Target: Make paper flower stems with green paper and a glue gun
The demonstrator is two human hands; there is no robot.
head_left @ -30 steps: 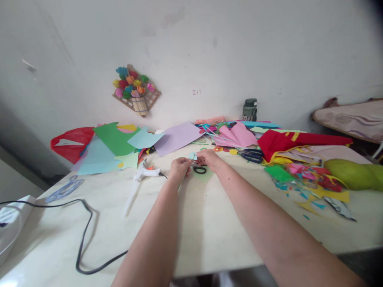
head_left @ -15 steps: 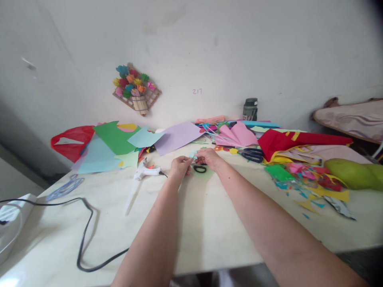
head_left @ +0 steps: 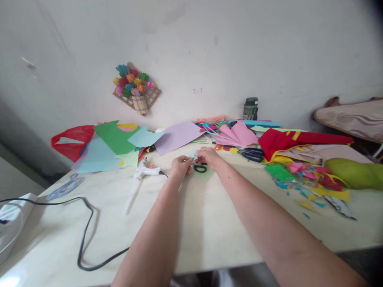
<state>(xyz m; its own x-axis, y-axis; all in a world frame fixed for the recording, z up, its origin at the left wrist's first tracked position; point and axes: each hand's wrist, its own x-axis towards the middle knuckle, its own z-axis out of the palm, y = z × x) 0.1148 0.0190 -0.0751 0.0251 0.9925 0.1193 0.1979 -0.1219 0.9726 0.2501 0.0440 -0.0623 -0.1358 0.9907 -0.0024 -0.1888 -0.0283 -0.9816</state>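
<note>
Blue paper scrap (head_left: 193, 154) pinched between left hand (head_left: 180, 165) and right hand (head_left: 209, 158).
Both sets of fingers clamp it; tugging apart could tear it.

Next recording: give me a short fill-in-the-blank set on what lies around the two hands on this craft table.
1. Both hands, the left hand and the right hand, pinch a small light ____ paper piece.
2. The white glue gun lies to the ____ of the left hand.
3. The dark scissors lie beside a ____ sheet.

Missing words: blue; left; red
</note>
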